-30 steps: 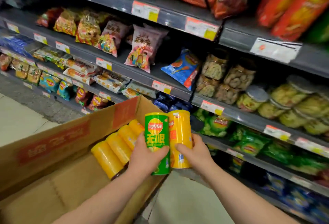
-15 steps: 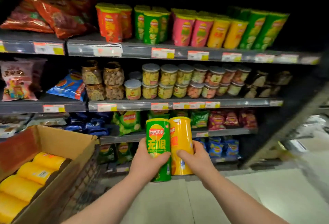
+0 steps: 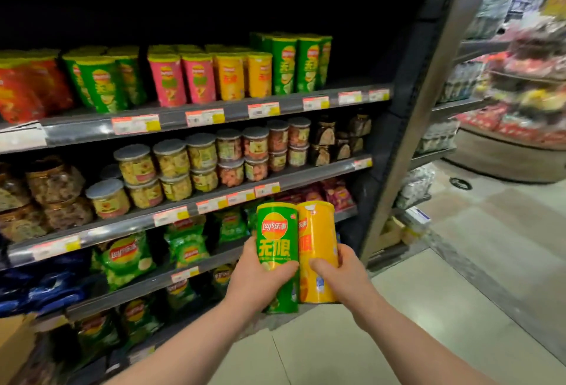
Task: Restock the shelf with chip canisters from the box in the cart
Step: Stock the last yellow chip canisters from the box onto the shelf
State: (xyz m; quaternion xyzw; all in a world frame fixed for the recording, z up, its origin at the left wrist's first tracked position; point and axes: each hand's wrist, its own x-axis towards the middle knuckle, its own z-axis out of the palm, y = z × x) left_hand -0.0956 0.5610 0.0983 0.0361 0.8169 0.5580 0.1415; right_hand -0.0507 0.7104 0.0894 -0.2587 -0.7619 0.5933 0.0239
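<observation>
Fingers [image 3: 288, 266] clamped: left hand [image 3: 257, 280] round green canister [image 3: 277, 231], right hand [image 3: 346, 277] round yellow canister [image 3: 318, 231].

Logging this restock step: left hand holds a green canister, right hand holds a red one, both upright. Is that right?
Not quite. The head view shows the right hand holding a yellow chip canister, not red. The left hand does hold the green chip canister, and both stand upright.

Lidded snack jars [image 3: 134, 164] sit above green chip bags [image 3: 125, 259].
</observation>
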